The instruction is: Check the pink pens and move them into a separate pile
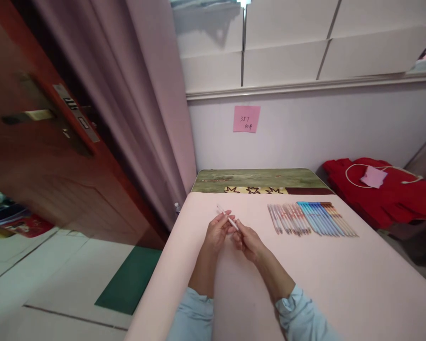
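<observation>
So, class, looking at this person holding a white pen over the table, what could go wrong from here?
1. The white pen is held in the fingers of the left hand and right hand, so it might slip and roll on the pale tabletop, perhaps off its left edge.
2. The row of pens lies close side by side, so a sweep of the right forearm could scatter it.

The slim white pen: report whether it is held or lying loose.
Held. The slim white pen slants between the left hand, fingers around its middle, and the right hand, at its near end.
</observation>
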Demonstrator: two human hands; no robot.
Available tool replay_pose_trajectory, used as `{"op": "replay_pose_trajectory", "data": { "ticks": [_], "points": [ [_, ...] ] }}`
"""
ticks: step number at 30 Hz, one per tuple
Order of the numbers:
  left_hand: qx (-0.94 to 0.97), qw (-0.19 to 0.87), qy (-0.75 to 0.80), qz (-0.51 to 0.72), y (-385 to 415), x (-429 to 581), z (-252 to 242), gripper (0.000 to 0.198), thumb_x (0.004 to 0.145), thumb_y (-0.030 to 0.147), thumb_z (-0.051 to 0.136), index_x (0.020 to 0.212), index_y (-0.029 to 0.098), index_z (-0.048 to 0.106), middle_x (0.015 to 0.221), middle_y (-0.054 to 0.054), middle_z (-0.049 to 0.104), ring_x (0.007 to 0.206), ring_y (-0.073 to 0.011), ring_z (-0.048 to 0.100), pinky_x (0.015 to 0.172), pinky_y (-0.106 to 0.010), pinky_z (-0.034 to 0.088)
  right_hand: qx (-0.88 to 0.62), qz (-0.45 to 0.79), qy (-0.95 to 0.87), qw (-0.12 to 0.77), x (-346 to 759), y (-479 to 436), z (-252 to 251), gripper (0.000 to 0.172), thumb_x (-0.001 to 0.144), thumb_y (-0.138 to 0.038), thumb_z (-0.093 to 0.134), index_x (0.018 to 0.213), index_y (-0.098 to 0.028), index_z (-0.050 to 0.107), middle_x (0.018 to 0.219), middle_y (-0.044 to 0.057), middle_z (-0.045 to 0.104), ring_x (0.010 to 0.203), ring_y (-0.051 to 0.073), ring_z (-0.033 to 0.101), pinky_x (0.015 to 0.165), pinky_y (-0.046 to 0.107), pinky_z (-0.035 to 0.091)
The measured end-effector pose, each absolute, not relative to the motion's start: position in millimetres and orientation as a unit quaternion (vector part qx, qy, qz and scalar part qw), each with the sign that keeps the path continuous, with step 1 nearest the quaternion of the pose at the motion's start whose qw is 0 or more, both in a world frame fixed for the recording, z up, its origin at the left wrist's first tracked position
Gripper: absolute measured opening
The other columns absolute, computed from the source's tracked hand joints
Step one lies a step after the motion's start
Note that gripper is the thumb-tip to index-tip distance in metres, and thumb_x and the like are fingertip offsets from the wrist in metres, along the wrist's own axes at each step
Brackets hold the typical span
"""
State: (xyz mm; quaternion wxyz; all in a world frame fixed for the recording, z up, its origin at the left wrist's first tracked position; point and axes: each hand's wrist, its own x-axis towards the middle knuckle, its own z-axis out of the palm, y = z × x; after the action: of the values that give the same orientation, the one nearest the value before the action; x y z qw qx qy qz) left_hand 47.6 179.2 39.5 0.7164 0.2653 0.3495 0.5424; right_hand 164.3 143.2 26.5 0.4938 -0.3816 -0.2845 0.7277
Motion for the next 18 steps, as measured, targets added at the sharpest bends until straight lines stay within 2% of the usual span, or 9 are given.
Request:
{"op": "replay_pose_trajectory", "data": {
  "ticks": [5,9,12,14,16,18],
  "points": [
    [0.241,0.681,0.366,0.587,200,35,28,0.033,0.065,0.026,0.082,0.089,0.009,0.068,0.081,-0.009,0.07,0.062,-0.0122,0.063,0.056,-0.024,0.049,-0.428,0.69,-0.341,0.474,151,172,23,0.054,0.076,-0.067,0.06,0.076,-0.014,0.065,0.047,-0.006,0.046,0.037,0.005,0.027,0.039,0.021,0.016],
    [0.234,0.648,0.392,0.61,212,28,27,0.028,0.061,0.022,0.084,0.08,0.009,0.068,0.076,-0.007,0.071,0.069,-0.0141,0.066,0.066,-0.024,0.052,-0.455,0.578,-0.458,0.499,150,186,18,0.039,0.07,-0.055,0.072,0.074,-0.016,0.064,0.056,-0.004,0.054,0.047,0.008,0.04,0.046,0.02,0.03],
    [0.204,0.637,0.403,0.625,216,28,24,0.029,0.06,0.022,0.085,0.082,0.01,0.069,0.078,-0.007,0.072,0.074,-0.0144,0.067,0.073,-0.026,0.053,-0.494,0.504,-0.49,0.512,154,188,13,0.04,0.066,-0.05,0.077,0.087,-0.018,0.066,0.06,-0.005,0.056,0.051,0.01,0.046,0.05,0.021,0.036],
    [0.203,0.639,0.402,0.624,219,30,22,0.03,0.061,0.022,0.085,0.084,0.01,0.07,0.08,-0.006,0.072,0.075,-0.0144,0.068,0.075,-0.027,0.053,-0.518,0.5,-0.493,0.488,157,189,12,0.041,0.074,-0.056,0.069,0.09,-0.018,0.066,0.056,-0.004,0.056,0.048,0.011,0.047,0.047,0.022,0.036],
    [0.213,0.648,0.394,0.615,221,32,21,0.029,0.062,0.023,0.084,0.084,0.01,0.07,0.081,-0.007,0.072,0.077,-0.0148,0.068,0.077,-0.027,0.052,-0.532,0.519,-0.49,0.456,159,190,12,0.048,0.084,-0.062,0.052,0.081,-0.017,0.066,0.049,-0.002,0.053,0.042,0.012,0.046,0.043,0.023,0.034],
    [0.224,0.657,0.388,0.607,222,33,20,0.029,0.063,0.023,0.084,0.085,0.01,0.071,0.082,-0.007,0.071,0.078,-0.0149,0.067,0.078,-0.027,0.052,-0.54,0.542,-0.468,0.443,159,192,12,0.054,0.087,-0.064,0.045,0.07,-0.016,0.063,0.045,-0.002,0.051,0.037,0.011,0.042,0.04,0.023,0.03]
  ]
}}
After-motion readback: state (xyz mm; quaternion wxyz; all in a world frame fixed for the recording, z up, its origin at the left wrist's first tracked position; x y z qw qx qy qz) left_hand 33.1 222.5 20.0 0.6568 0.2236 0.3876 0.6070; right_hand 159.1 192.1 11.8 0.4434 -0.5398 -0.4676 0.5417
